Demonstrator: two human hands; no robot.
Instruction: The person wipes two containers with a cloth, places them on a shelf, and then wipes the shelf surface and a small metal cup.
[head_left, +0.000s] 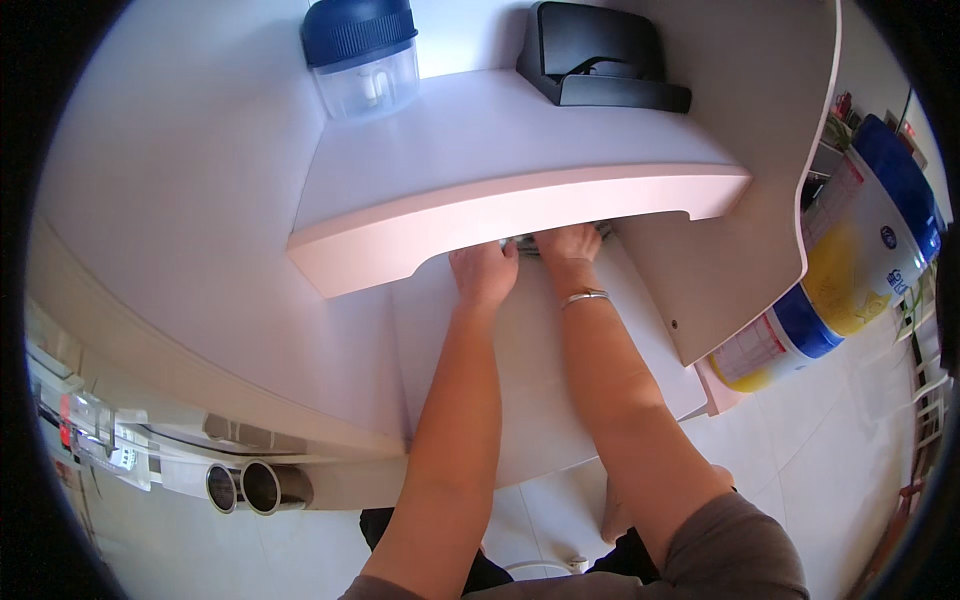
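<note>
Both of my arms reach under the pink front edge of a shelf (525, 206) in a white cabinet. My left hand (484, 271) is at a small dark and shiny object (525, 244) under the shelf; its fingers are partly hidden, so its hold is unclear. My right hand (570, 247), with a silver bangle (585, 297) at the wrist, is at the same object, its fingertips tucked under the shelf edge. What the object is cannot be told. The white lower board (525, 360) lies beneath my forearms.
On the shelf stand a clear container with a dark blue lid (360, 52) and a black stand (607, 60). The cabinet's side panel (742, 187) rises at right, with blue-lidded cans (862, 232) beyond. Two metal cylinders (262, 486) are at lower left.
</note>
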